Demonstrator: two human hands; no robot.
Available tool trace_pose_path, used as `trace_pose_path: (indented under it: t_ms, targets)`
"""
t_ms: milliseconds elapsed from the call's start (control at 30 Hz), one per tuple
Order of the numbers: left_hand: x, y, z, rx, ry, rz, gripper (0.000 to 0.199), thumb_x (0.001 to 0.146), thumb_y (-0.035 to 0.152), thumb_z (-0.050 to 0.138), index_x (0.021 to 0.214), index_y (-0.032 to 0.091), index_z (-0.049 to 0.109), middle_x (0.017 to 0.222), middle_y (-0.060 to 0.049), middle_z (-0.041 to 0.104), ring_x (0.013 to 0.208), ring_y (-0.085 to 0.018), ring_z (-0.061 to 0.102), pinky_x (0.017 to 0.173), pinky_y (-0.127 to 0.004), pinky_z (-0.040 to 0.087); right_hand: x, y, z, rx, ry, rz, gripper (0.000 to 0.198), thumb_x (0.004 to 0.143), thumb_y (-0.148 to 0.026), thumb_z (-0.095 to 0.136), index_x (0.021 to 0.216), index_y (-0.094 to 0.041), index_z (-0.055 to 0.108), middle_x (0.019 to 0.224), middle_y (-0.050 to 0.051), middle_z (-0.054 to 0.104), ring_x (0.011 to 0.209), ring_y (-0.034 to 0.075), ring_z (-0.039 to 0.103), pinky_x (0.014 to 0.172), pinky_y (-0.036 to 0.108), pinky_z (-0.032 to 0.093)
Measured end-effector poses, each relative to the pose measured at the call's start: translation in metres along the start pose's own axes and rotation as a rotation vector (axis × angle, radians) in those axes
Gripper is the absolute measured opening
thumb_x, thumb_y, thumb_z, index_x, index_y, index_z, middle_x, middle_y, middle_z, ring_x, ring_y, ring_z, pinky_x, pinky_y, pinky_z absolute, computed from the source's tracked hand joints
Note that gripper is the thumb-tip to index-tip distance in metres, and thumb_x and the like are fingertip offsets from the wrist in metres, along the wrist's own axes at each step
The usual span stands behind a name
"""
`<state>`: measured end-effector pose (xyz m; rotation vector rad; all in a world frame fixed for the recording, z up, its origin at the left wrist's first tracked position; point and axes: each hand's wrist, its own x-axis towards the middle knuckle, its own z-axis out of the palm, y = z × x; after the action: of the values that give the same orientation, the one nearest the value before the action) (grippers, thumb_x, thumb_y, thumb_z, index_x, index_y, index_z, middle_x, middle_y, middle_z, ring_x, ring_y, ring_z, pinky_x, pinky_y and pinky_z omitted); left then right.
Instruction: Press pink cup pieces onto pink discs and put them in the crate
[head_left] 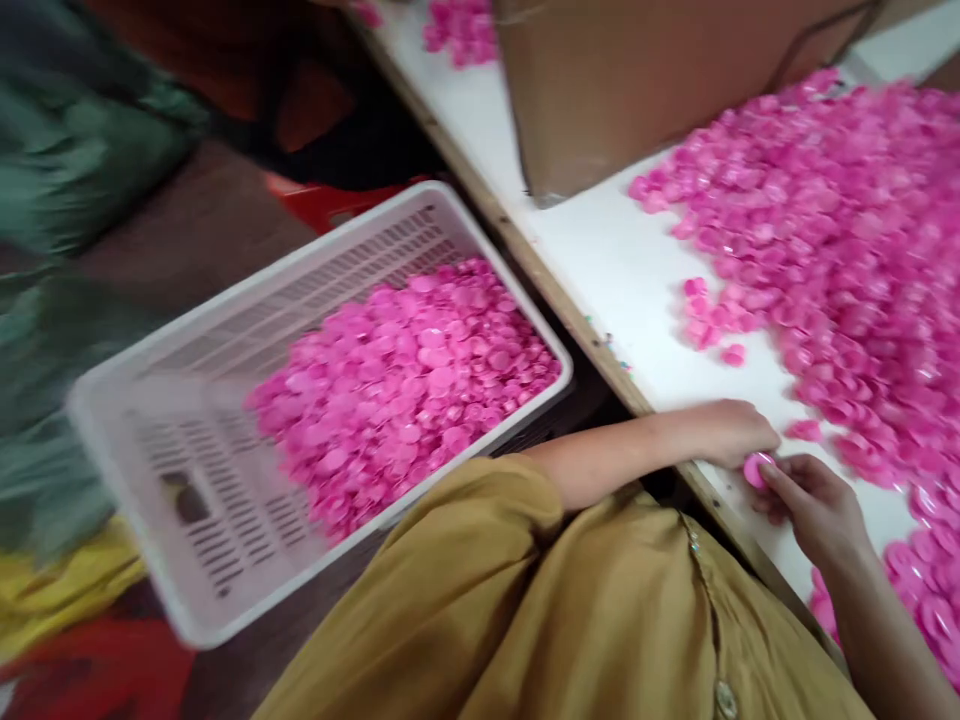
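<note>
My right hand (814, 500) is closed, pinching a small round pink plastic disc (759, 470) between thumb and fingers at the table's near edge. Right beside the disc, my left hand (735, 432) is curled with its back toward me. Its fingertips are hidden, so what they hold, if anything, cannot be made out. A large heap of similar pink discs (862, 260) spreads over the white table (585, 240) beyond both hands. Some loose discs (733, 355) lie apart from the heap.
To the left stands a white slatted plastic basket (247, 285), partly filled with pink discs (405, 390). A cardboard box (600, 90) sits on the table, with more discs (461, 30) behind it. Green sacks (67, 160) and a red object (105, 665) lie at far left.
</note>
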<state>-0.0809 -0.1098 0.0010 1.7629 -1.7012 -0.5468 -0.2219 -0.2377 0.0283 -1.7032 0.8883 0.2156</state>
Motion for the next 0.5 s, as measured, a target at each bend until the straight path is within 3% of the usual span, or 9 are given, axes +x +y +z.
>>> trace_pose_path:
  t_ms: [133,333,500]
  targets:
    - [0.001,-0.004,-0.001,0.035,0.014,-0.071,0.012,0.080,0.020,0.060,0.083,0.018,0.072,0.081,-0.006,0.072,0.080,-0.022,0.063,0.071,-0.032,0.042,-0.001,-0.005,0.005,0.063,-0.051,-0.034,0.050,0.060,-0.055,0.083,0.073,-0.018,0.052,0.051,0.002,0.064,0.041,0.014,0.059,0.036,0.020,0.043]
    - [0.004,-0.001,-0.009,0.006,-0.041,-0.167,0.011,0.075,0.021,0.067,0.085,0.019,0.072,0.080,-0.003,0.072,0.078,-0.019,0.060,0.069,-0.028,0.040,0.003,0.000,-0.008,0.283,-0.053,0.032,0.050,0.056,-0.049,0.086,0.073,-0.018,0.050,0.051,-0.002,0.061,0.041,0.015,0.062,0.032,0.018,0.040]
    - [0.005,0.004,-0.010,0.019,-0.040,-0.205,0.010,0.077,0.028,0.067,0.078,0.018,0.070,0.076,-0.003,0.070,0.076,-0.019,0.059,0.065,-0.028,0.038,0.005,-0.002,-0.004,0.271,-0.067,0.009,0.051,0.057,-0.052,0.085,0.073,-0.018,0.050,0.050,-0.001,0.062,0.042,0.015,0.063,0.033,0.018,0.042]
